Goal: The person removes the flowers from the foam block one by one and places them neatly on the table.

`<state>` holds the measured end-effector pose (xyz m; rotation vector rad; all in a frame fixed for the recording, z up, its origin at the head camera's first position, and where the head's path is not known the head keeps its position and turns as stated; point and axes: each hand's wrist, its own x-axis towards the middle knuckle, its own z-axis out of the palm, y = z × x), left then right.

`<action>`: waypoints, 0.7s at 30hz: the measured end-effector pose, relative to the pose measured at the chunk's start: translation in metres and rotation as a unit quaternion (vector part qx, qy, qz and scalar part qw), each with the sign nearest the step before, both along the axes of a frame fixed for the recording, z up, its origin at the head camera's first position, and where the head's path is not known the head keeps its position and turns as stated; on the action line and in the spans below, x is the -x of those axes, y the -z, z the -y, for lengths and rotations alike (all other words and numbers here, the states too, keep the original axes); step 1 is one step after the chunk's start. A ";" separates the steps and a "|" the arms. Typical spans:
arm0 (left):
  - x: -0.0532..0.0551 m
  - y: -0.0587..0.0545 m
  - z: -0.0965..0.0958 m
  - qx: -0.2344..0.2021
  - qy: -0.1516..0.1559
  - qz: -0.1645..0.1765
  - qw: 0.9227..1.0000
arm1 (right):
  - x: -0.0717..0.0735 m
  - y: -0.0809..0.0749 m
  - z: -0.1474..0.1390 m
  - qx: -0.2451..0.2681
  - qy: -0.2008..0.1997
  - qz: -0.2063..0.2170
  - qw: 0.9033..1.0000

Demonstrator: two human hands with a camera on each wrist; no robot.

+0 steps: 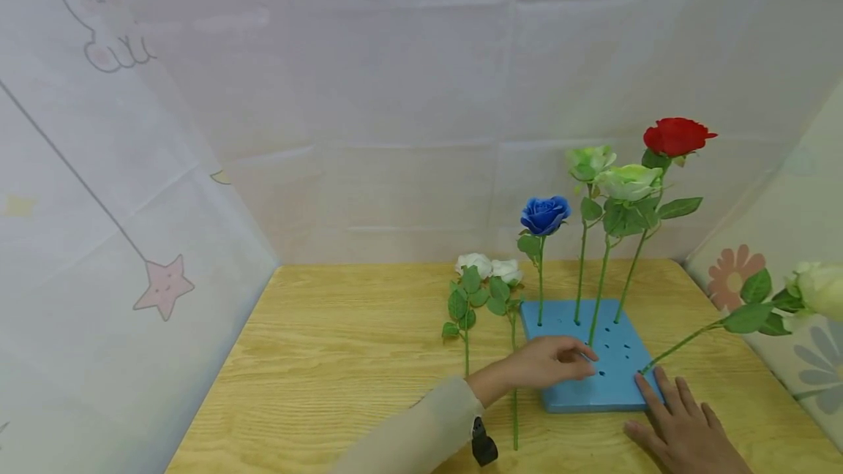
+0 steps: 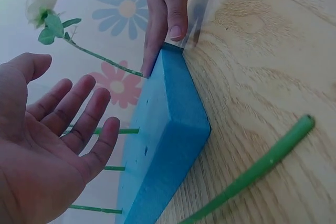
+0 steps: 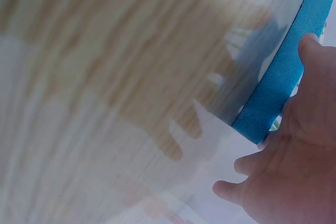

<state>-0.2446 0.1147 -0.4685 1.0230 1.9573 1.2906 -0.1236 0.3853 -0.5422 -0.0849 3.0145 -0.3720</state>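
Note:
A blue foam block (image 1: pixel 579 395) with several holes lies on the table. My left hand (image 1: pixel 555 362) hovers over its near part, fingers loosely bent and nothing in them; the left wrist view shows that palm (image 2: pixel 47 156) bare. My right hand (image 1: pixel 688 426) rests at the block's near right corner with its fingers spread. Its index fingertip touches the block beside the stem of a white rose (image 1: pixel 823 290), which leans far out to the right. Standing in the block are a blue rose (image 1: pixel 545 216), two pale green roses (image 1: pixel 628 182) and a red rose (image 1: pixel 678 137).
Two white roses (image 1: pixel 474 265) lie on the wooden table (image 1: pixel 329 357) left of the block, their stems toward the near edge. One stem (image 1: pixel 516 415) passes under the left forearm. Patterned cloth (image 1: pixel 408 93) hangs behind and at both sides.

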 end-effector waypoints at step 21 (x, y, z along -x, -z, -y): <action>-0.006 -0.004 -0.053 -0.012 -0.020 -0.044 0.999 | 0.001 0.001 0.001 -0.010 0.000 -0.004 1.000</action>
